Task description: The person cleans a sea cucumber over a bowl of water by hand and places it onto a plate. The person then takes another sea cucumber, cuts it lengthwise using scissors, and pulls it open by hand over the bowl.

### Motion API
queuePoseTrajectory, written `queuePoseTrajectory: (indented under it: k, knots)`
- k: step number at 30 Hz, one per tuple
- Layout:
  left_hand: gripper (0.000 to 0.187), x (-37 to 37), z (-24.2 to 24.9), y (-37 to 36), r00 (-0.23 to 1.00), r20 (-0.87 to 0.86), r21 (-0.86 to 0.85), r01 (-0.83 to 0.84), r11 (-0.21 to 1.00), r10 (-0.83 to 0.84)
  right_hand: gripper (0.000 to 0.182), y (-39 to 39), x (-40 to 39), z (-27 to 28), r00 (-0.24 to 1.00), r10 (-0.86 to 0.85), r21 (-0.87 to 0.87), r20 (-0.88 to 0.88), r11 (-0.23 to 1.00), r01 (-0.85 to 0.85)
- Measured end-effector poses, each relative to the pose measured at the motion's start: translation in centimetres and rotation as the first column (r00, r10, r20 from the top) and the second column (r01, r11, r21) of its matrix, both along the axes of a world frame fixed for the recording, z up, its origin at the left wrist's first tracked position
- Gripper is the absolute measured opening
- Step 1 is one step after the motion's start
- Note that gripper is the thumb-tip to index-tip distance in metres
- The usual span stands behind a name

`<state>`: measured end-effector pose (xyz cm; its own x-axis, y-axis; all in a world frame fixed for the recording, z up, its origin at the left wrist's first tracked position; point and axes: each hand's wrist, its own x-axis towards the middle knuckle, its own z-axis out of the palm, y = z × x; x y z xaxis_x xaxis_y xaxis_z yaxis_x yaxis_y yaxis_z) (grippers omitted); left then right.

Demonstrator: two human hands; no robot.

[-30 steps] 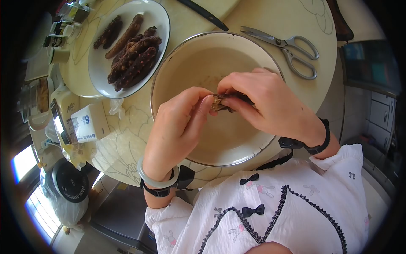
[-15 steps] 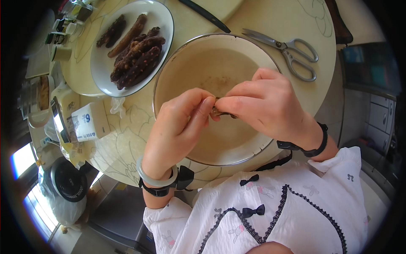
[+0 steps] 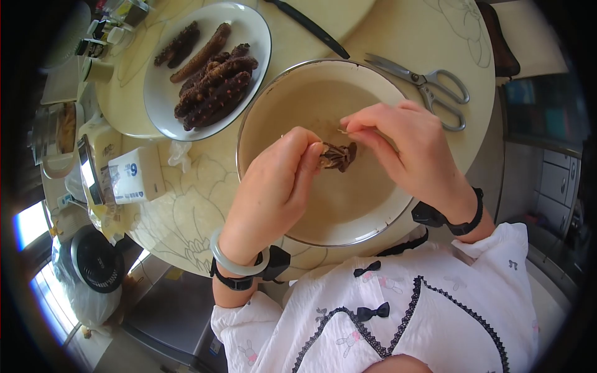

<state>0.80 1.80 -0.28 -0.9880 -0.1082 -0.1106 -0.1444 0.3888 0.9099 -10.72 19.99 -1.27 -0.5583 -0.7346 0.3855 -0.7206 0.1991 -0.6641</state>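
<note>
My left hand (image 3: 273,177) is closed around one end of a dark brown sea cucumber (image 3: 337,157), whose other end sticks out past the thumb. To its right, my right hand (image 3: 401,133) is apart from the sea cucumber, thumb and forefinger pinched on a small pale scrap (image 3: 342,131). Both hands are over a wide cream basin (image 3: 348,214) with cloudy water in it and small specks. Up and left of the basin, several sea cucumbers (image 3: 214,84) lie on a white oval plate (image 3: 157,102).
Metal scissors (image 3: 429,81) lie right of the basin, blades partly apart. Behind it rests a black-handled knife (image 3: 311,26). At left stand a white tissue pack (image 3: 134,176), small jars (image 3: 118,36) and a clear container (image 3: 65,127). The table edge (image 3: 205,270) runs close to my body.
My right hand has pulled away from the sea cucumber to the right, a pale scrap now at its fingertips. More of the sea cucumber shows in my left hand. The view has shifted slightly.
</note>
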Motion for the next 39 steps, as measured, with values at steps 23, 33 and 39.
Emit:
queuePoseTrajectory:
  k: [23, 33, 39]
  knots:
    - [0.009, 0.2, -0.5, -0.4, 1.000, 0.022, 0.116, 0.020, 0.993, -0.022, 0.014, -1.2, 0.1, 0.7, 0.971, 0.215, -0.051, -0.102, 0.974, -0.221]
    - [0.015, -0.1, -0.1, -0.6, 0.994, 0.099, 0.125, 0.032, 0.992, -0.044, 0.011, -0.9, 0.5, 1.2, 0.935, 0.250, 0.088, -0.252, 0.968, -0.235]
    - [0.016, -0.2, 0.1, -0.5, 0.993, 0.107, 0.110, 0.035, 0.993, -0.047, 0.009, -0.9, 1.2, 0.9, 0.949, 0.188, 0.060, -0.252, 0.982, -0.179]
